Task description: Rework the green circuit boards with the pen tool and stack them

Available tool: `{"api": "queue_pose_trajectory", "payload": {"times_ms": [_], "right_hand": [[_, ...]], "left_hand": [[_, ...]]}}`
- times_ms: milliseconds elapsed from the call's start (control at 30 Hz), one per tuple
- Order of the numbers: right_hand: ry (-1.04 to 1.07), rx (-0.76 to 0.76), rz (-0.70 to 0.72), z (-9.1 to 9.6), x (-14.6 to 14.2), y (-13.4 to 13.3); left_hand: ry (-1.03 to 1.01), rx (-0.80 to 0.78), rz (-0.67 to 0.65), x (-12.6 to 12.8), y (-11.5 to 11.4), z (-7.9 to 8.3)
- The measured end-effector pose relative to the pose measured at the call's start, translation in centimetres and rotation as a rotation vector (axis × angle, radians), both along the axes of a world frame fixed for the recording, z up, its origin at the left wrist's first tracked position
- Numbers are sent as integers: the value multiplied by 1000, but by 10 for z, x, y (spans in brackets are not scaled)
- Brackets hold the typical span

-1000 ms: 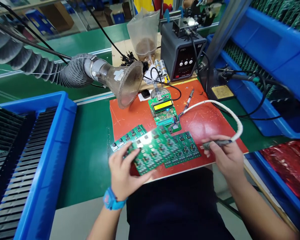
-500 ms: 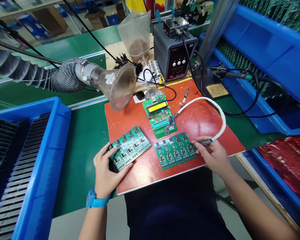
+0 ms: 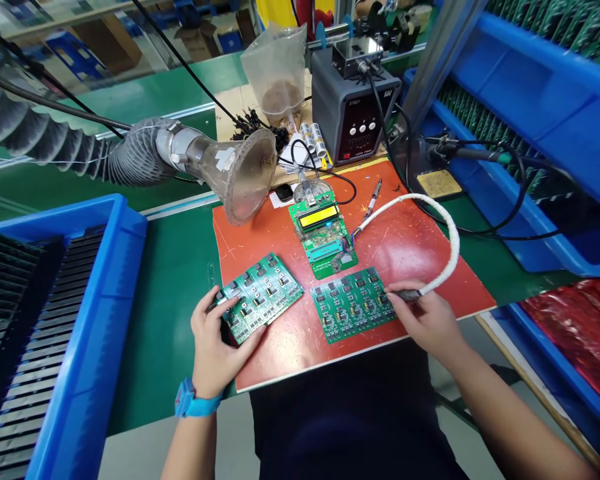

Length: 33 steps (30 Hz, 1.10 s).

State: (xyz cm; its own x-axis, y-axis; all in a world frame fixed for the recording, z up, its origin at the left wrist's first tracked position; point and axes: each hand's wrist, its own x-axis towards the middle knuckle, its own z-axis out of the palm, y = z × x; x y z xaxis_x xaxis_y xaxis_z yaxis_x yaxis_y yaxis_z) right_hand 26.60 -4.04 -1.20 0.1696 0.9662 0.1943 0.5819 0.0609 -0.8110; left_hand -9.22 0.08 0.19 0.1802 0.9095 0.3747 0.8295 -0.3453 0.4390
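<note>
Circuit board (image 3: 263,298) under left hand (image 3: 220,348), apparently at mat edge (image 3: 219,267)

The left forearm (image 3: 189,443) and right forearm (image 3: 510,420) are bare, a bright blue wristwatch (image 3: 193,402) circles the left wrist, and a black top (image 3: 350,420) covers the torso.

Red mat (image 3: 405,260) on green bench (image 3: 165,320), circuit boards (image 3: 353,305) lying on it

- Left hand (image 3: 215,347) grips a green circuit-board panel (image 3: 260,298) at lower centre, on an orange-red work mat (image 3: 260,233)
- Right hand (image 3: 427,320) holds a white-wrapped probe cable (image 3: 457,243) just beside a second panel (image 3: 353,305)
- Yellow-screened test board (image 3: 323,230) lies mid-mat
- Soldering station (image 3: 355,110) stands upper centre, fume-extractor hood (image 3: 240,177) to its left
</note>
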Motion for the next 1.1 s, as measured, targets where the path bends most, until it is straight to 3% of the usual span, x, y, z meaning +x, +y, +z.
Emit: {"api": "queue_pose_trajectory", "payload": {"times_ms": [233,467,733,1100], "right_hand": [[-28,7,-33,-1,1,0],[108,-24,-11,-3,2,-3],[150,-12,-28,-8,1,-1],[166,-9,-19,-8,3,-4]], "left_hand": [[39,-32,-29,1,-1,0],[14,-85,-10,2,0,-1],[-65,-44,12,-1,2,-2],[21,-64,-18,1,3,0]]}}
